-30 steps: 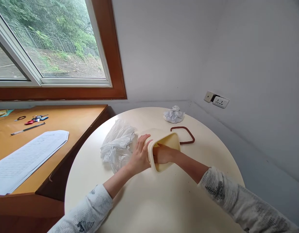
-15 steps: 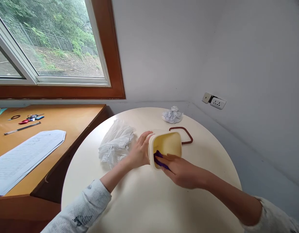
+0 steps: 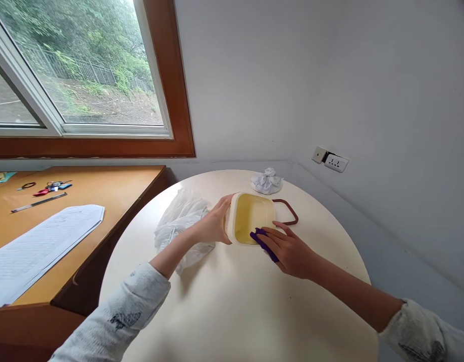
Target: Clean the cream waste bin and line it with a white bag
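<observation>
A cream plastic container (image 3: 250, 213) is tipped so that its open mouth and yellowish inside face me. My left hand (image 3: 213, 223) grips it by its left side, with the fingertips partly hidden behind it. In my right hand (image 3: 292, 249) is a purple cloth (image 3: 267, 245), pinched at the container's lower right rim. Behind the container's right side lies a dark red rectangular band (image 3: 293, 213), part of it hidden. A crumpled clear plastic bag (image 3: 179, 221) rests just left of my left hand.
A knotted white plastic bag (image 3: 267, 182) sits at the far edge of the round table (image 3: 232, 311). On the wooden desk (image 3: 114, 183) at left are papers (image 3: 47, 246), a pen (image 3: 38, 202) and keys (image 3: 54, 187). A wall socket (image 3: 336, 162) is at right.
My right hand has drawn the purple cloth from deep inside the container out to its lower right rim. The container has turned and risen slightly in view.
</observation>
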Demonstrator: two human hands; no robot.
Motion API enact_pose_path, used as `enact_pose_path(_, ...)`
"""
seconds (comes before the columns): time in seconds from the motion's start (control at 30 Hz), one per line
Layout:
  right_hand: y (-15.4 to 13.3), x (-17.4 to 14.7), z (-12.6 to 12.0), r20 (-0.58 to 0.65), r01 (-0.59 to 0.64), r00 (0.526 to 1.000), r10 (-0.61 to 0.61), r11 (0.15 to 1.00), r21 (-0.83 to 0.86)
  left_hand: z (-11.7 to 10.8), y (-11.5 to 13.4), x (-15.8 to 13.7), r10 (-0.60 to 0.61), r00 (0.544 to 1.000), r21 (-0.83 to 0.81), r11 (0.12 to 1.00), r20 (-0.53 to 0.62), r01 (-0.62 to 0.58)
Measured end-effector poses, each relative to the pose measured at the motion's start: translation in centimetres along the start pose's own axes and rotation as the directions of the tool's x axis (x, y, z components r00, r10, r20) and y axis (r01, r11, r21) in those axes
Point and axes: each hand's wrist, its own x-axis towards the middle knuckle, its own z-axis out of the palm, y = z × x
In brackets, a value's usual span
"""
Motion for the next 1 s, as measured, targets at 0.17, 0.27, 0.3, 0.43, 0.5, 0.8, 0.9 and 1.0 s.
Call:
enact_pose_path(0.17,-0.4,2.0,1.0,-0.064,-0.024,0.998,0.028,0.998,0.059,0.8,-0.5,-0.8,-0.129,0.989,0.012,0.991,-0.071,0.131)
enact_pose_path(0.27,-1.5,3.3,1.7,-0.088,-0.156,0.982,0.167,0.981,0.116,3.7,-0.3,-1.9,-0.162,0.953,0.102,0.976,-0.255,0.193)
enact_pose_path(0.3,-2.0,3.8,1.9,-0.097,-0.222,0.967,0.236,0.965,0.138,4.9,-0.2,-2.1,-0.157,0.927,0.136,0.967,-0.341,0.214)
enact_pose_path(0.43,-4.3,5.7,2.4,-0.106,-0.407,0.891,0.441,0.88,0.243,8.1,-0.3,-2.3,-0.046,0.84,0.323,0.911,-0.541,0.258)
enact_pose_path(0.5,-5.2,6.2,2.3,-0.091,-0.425,0.877,0.473,0.848,0.316,8.4,-0.9,-2.1,-0.001,0.836,0.379,0.891,-0.549,0.25)
enact_pose_path(0.8,-3.2,5.7,-1.4,0.226,-0.305,0.945,0.235,0.885,0.352,6.6,-2.6,-2.8,0.087,0.883,0.398,0.91,-0.461,0.118)
enact_pose_path(0.9,-1.8,6.8,-1.2,0.365,-0.345,0.893,0.262,0.921,0.181,6.6,-2.3,-2.6,0.131,0.882,0.41,0.909,-0.453,0.075)
enact_pose_path(1.0,-0.9,8.7,0.9,0.474,-0.371,0.85,0.231,0.901,0.225,6.9,-1.8,-2.4,0.179,0.89,0.444,0.895,-0.418,0.028)
